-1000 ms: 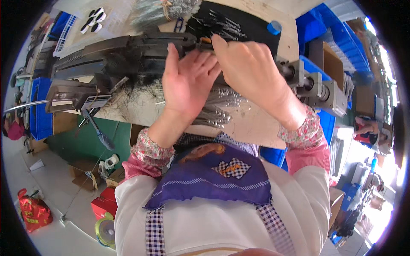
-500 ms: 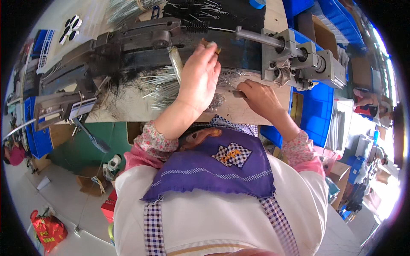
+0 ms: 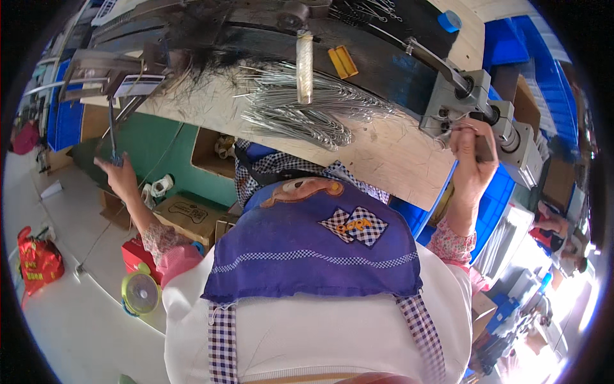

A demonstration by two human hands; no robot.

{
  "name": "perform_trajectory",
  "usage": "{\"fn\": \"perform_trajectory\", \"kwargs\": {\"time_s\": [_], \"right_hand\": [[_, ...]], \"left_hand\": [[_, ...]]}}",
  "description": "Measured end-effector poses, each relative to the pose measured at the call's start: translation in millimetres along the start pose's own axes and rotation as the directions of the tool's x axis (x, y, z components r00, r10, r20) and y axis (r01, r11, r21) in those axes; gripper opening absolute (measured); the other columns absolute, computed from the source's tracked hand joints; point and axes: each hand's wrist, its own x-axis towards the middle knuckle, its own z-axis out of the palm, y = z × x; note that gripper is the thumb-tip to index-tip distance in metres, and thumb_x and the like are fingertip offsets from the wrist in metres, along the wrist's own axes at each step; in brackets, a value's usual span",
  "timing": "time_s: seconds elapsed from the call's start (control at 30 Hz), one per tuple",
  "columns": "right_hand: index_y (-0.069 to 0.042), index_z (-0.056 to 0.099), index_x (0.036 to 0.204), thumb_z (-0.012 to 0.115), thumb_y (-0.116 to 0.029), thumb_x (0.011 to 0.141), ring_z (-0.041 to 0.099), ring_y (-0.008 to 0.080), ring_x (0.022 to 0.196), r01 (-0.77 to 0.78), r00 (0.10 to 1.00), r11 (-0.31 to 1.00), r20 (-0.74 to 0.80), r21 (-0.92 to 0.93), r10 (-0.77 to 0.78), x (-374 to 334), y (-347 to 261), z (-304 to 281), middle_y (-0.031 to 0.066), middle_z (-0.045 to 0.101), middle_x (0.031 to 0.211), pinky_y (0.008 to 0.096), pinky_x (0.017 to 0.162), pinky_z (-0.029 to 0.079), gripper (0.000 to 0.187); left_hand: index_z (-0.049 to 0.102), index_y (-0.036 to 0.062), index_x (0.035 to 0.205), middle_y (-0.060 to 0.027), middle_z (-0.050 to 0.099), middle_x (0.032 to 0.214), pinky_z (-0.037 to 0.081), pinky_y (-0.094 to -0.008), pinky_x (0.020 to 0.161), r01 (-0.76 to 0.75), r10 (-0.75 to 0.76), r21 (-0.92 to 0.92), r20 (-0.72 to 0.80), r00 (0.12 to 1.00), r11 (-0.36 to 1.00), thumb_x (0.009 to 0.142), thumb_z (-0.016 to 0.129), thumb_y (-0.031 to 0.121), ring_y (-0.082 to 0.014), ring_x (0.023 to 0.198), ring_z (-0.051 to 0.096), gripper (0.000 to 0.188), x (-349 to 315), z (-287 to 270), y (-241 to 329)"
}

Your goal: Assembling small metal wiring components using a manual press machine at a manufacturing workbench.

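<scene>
My left hand (image 3: 121, 178) is at the lower end of a lever handle (image 3: 114, 137) that hangs from the machine at the left, its fingers closed around the grip. My right hand (image 3: 474, 150) is closed at the grey metal clamp block (image 3: 462, 96) on the bench's right side. A small flat metal piece (image 3: 488, 150) shows between its fingers; what the fingertips touch on the clamp is hidden. A yellow block (image 3: 343, 62) lies on the dark machine bed, beside a tape-wrapped handle (image 3: 305, 70). Bent steel wires (image 3: 307, 105) are heaped in front of it.
Thin looped wires and a dark bristle brush lie on a black mat (image 3: 409, 19) at the far side, near a blue tape roll (image 3: 449, 21). Blue bins (image 3: 521, 48) stand at the right. Below left are a cardboard box (image 3: 192, 214) and a small green fan (image 3: 141, 293).
My left hand has left the machine bed and gone to the lever, now swung upward; the yellow block is out of it. My right hand moved right to the clamp. The view has shifted.
</scene>
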Motion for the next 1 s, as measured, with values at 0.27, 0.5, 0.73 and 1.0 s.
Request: {"fn": "perform_trajectory", "kwargs": {"time_s": [0.27,0.5,0.73,1.0], "right_hand": [[0.003,0.058,0.092,0.049,-0.018,0.097,0.047,0.0074,0.061,-0.018,0.998,0.998,0.054,0.052,0.015,1.3,-20.2,5.5,0.0031,0.054,0.070,0.0209,0.054,0.034,0.023],[0.003,0.062,0.098,0.054,-0.013,0.095,0.050,0.0085,0.064,0.247,0.887,0.968,0.396,0.031,-0.239,48.1,-89.9,76.9,0.0030,0.059,0.075,0.0230,0.058,0.041,0.018],[0.001,0.067,0.100,0.059,-0.001,0.088,0.065,0.0180,0.079,0.451,0.892,0.711,0.246,-0.540,-0.379,79.4,-49.4,43.6,0.0092,0.067,0.094,0.0283,0.069,0.051,0.014],[-0.004,0.064,0.096,0.062,-0.001,0.072,0.062,0.0271,0.088,0.715,0.692,0.381,0.515,-0.586,-0.506,101.5,-24.6,72.6,0.0086,0.061,0.089,0.0354,0.071,0.053,0.024]], "left_hand": [[0.030,-0.0061,0.142,-0.0267,0.035,0.145,0.028,-0.0489,0.110,-0.722,0.669,-0.253,-0.271,0.692,0.644,0.087,0.066,0.029,-0.0430,0.135,0.033,0.075,-96.9,-18.4,133.9],[0.052,0.0024,0.121,-0.0140,0.058,0.109,0.048,-0.0332,0.089,0.157,0.934,-0.934,0.283,-0.219,0.320,0.098,0.051,0.024,-0.0239,0.100,0.060,0.032,-163.5,-106.5,260.2],[0.054,0.0057,0.094,-0.0014,0.053,0.081,0.044,-0.0248,0.067,0.024,0.896,-0.992,0.125,0.426,0.127,0.103,0.040,0.026,-0.0105,0.072,0.051,0.026,-150.8,-38.2,242.8],[0.054,0.0075,0.090,0.0026,0.045,0.069,0.025,-0.0217,0.042,0.918,0.948,-0.395,0.274,0.161,-0.041,0.101,0.046,0.030,-0.0053,0.048,0.030,0.026,-175.0,-120.9,283.9]]}}
